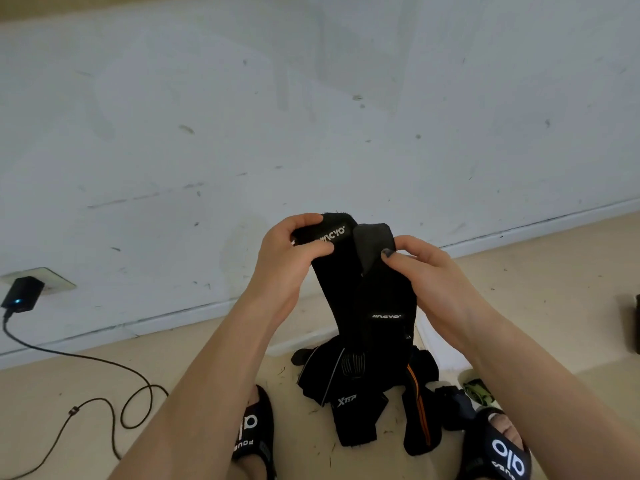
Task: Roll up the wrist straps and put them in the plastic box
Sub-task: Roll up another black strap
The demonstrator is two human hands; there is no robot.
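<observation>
A long black wrist strap [360, 292] with white lettering hangs in the air in front of me, its lower end trailing down to the floor. My left hand [287, 258] pinches its upper left end at the logo. My right hand [429, 271] grips the upper right flap, which is grey on its inner side. Below, a pile of black straps [363, 407] lies on the floor between my feet, one with an orange stripe. A clear plastic box [440, 344] is partly visible behind the pile, mostly hidden by my right arm.
A white wall rises just ahead. A black charger [22, 292] sits in a wall socket at the left, its cable [104, 386] looping across the floor. My feet wear black slippers [498, 448]. A dark object [633, 327] stands at the right edge.
</observation>
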